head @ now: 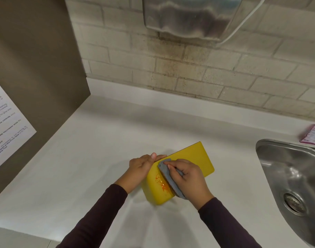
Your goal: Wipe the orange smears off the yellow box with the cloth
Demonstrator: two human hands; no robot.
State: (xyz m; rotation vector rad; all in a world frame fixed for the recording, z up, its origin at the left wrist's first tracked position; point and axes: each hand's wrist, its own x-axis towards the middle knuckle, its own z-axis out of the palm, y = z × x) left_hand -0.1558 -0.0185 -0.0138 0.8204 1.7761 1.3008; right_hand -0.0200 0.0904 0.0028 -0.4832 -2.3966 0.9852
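A yellow box [198,158] lies flat on the white counter [99,158], slanted from lower left to upper right. Orange smears [162,184] show on its near left part. My left hand [142,167] grips the box's left edge, thumb on top. A grey cloth [168,178] is pressed onto the middle of the box by my right hand [189,178], just right of the smears. The cloth hangs partly over the box's near edge, and my right hand hides part of it.
A steel sink [287,176] is set into the counter at the right. A pink packet [312,134] lies behind the sink. A brown panel with a printed notice [8,122] stands at the left. A metal dispenser [190,17] hangs on the tiled wall.
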